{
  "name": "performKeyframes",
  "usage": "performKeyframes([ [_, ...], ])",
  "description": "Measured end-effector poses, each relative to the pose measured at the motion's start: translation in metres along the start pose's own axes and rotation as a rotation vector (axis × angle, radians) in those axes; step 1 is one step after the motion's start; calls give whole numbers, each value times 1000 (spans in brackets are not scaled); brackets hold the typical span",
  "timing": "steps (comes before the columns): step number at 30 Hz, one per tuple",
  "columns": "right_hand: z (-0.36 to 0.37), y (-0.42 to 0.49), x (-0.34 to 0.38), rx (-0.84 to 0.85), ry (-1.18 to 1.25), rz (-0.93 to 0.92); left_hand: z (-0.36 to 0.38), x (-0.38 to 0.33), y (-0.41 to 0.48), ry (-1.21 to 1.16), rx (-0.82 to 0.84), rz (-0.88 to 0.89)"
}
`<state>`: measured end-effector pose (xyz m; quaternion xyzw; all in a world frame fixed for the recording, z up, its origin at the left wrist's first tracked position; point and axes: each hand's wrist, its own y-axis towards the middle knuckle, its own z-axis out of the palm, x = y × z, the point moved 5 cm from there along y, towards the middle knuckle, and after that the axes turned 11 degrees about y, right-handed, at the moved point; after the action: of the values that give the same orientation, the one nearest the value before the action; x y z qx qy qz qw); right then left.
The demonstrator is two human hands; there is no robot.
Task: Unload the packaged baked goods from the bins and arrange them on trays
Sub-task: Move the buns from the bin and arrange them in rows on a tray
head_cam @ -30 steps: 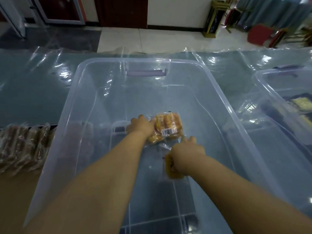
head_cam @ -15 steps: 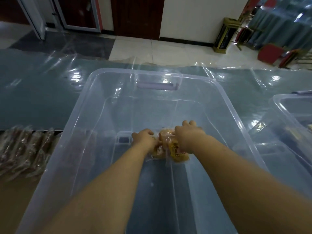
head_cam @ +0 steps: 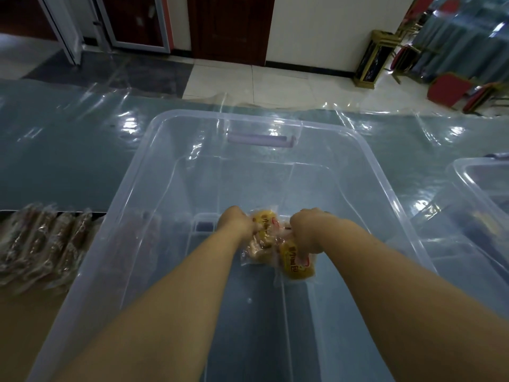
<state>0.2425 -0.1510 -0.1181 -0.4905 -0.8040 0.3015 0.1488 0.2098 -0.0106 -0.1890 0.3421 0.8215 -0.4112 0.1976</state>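
1. While both arms were reached into the clear bin [head_cam: 176, 150], two packs of yellow bread were kept low near the middle of its floor; whether they were lifted off it could not be told.
2. The left pack [head_cam: 261, 238] was gripped at its left edge by the left hand [head_cam: 237, 224], with the fingers curled into the film.
3. The right pack [head_cam: 296, 267] was clenched at its top by the right hand [head_cam: 308, 232] and hung below the fist. The two packs were touching.
4. The packs were judged light and soft. The clear film looked slippery and crumpled where squeezed, and the bread inside would probably be crushed by a hard grip.
5. A hold on the sealed film edge, or a loose cupping under the body, was judged safest.
6. No other pack was seen in the bin, so it was judged nearly unloaded.
7. Brown packs [head_cam: 41, 244] were laid in a row left of the bin, and a second bin [head_cam: 473, 175] stood at the right on the film-covered table [head_cam: 68, 161].
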Motion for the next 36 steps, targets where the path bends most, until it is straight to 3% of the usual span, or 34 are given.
performKeyframes([
  [4,4,7,4,-23,7,-20,-32,-9,-6,146,-200,-37],
  [7,12,18,5,-62,111,-40,-49,-25,-21,307,-282,39],
  [11,22,30,4,-30,245,-47,-56,-27,-33,486,-266,154],
  [20,34,40,4,120,418,20,-49,-18,-37,506,-228,206],
  [28,39,39,10,44,424,20,-55,-20,-38,530,-245,182],
  [31,29,28,11,-34,390,-5,-64,-27,-47,521,-307,217],
  [36,-12,-13,10,-345,381,-47,-93,-40,-73,442,-341,263],
])
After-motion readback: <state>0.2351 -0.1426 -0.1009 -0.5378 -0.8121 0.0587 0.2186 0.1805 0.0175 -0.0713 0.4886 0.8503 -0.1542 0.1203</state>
